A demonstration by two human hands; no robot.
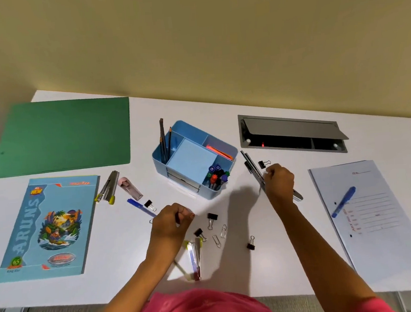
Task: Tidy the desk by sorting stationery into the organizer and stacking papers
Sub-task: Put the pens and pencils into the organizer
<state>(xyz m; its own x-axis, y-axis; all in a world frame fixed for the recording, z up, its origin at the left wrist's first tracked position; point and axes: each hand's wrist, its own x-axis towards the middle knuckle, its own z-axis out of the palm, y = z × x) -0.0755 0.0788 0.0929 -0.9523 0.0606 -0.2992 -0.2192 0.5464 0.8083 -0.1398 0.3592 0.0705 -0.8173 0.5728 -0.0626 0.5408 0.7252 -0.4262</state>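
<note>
Blue organizer (193, 164) upright mid-desk, pens inside

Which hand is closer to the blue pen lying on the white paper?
Right. The right hand is just left of the blue pen; the left hand is far off, past the clips.

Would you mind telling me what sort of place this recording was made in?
Most likely an office or study workstation. The white desk has a built-in cable hatch with its flap open, a blue desk organizer holds pens and pencils, and a green folder and a lined form lie nearby.
</note>
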